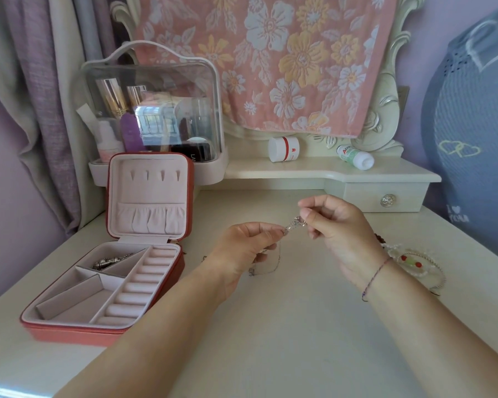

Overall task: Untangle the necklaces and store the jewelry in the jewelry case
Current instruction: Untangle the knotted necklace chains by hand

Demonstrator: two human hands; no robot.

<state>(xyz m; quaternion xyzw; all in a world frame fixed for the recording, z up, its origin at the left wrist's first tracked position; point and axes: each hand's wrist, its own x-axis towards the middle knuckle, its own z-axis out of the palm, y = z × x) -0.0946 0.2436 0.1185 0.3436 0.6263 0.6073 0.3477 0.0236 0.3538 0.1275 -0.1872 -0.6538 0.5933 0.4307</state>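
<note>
Pinching the necklace [294, 224] between your left hand [246, 244] and right hand [338, 225], you held it raised above the worktop [299, 326], probably to tease its chain free; the open jewelry case [69, 333] stood near left.

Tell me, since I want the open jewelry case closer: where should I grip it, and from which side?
Grip the red base by its side walls, coming from the near side. The lid stands upright on a rear hinge and could swing, and silver jewelry lies loose in a back compartment, so keep it level.
</note>
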